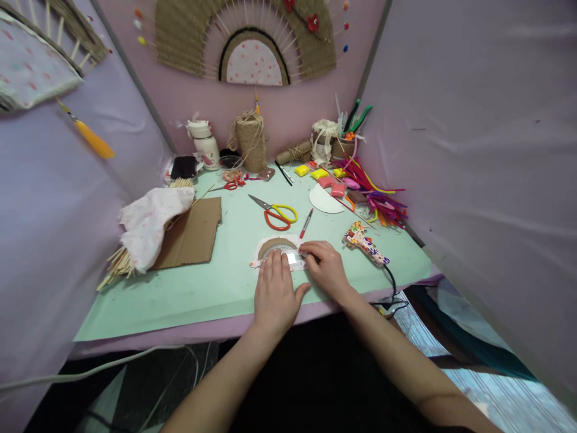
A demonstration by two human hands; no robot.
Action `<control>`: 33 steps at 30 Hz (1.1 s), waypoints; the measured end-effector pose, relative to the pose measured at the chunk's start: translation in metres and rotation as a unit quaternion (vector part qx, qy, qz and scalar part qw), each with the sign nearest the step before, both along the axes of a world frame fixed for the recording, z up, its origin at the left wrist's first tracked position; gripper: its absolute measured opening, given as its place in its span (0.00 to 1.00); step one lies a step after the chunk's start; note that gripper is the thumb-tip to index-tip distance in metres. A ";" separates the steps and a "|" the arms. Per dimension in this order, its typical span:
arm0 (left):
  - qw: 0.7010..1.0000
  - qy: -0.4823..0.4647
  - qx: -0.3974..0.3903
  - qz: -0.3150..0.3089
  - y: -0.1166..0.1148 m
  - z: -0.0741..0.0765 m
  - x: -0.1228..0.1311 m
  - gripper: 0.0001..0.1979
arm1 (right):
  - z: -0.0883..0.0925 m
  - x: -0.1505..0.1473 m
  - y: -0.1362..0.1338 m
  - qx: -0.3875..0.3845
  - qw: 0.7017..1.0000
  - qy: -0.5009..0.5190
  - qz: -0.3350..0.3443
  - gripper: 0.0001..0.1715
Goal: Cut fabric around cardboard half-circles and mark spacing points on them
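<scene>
The left hand [273,288] lies palm down at the near middle of the table [180,300], open and flat. Its fingers are straight and close together, pointing to the far side, and their tips rest on the clear protractor [293,257]; the thumb spreads out to the right. The protractor lies over a cardboard arc [270,242] on a piece of white cloth [253,264].

The right hand [328,269] is bent at the protractor's right end, fingers curled and pointing left; whether it grips something dark beneath them, I cannot tell. Both forearms reach in from the near side, the right one slanting far and left. The marker [306,223] and scissors [276,214] lie just beyond the hands, the glue gun [366,243] to the right.
</scene>
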State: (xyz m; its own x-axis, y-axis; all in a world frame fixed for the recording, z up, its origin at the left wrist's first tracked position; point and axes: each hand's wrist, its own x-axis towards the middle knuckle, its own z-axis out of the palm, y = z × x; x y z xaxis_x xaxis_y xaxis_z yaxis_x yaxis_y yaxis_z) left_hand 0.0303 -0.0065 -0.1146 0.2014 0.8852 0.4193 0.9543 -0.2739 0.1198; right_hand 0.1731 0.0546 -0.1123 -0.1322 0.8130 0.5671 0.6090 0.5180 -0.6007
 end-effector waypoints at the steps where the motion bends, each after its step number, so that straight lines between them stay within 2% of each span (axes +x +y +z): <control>1: 1.000 0.000 0.001 0.001 0.000 0.000 0.000 0.38 | 0.000 0.000 0.000 -0.001 1.000 0.000 -0.001 0.16; 14: 1.000 -0.012 0.008 0.000 0.000 -0.001 0.000 0.36 | -0.002 0.000 0.001 -0.009 1.000 0.014 -0.019 0.18; 33: 1.000 -0.007 0.027 0.008 -0.003 0.000 0.000 0.34 | -0.001 0.000 0.001 -0.013 1.000 0.007 0.003 0.16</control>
State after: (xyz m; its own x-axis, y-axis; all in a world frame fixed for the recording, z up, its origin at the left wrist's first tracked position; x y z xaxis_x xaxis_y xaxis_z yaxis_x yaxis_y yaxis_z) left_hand 0.0306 -0.0090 -0.1150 0.1805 0.8639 0.4701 0.9571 -0.2645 0.1185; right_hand 0.1729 0.0559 -0.1129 -0.1297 0.8261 0.5483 0.5978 0.5063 -0.6215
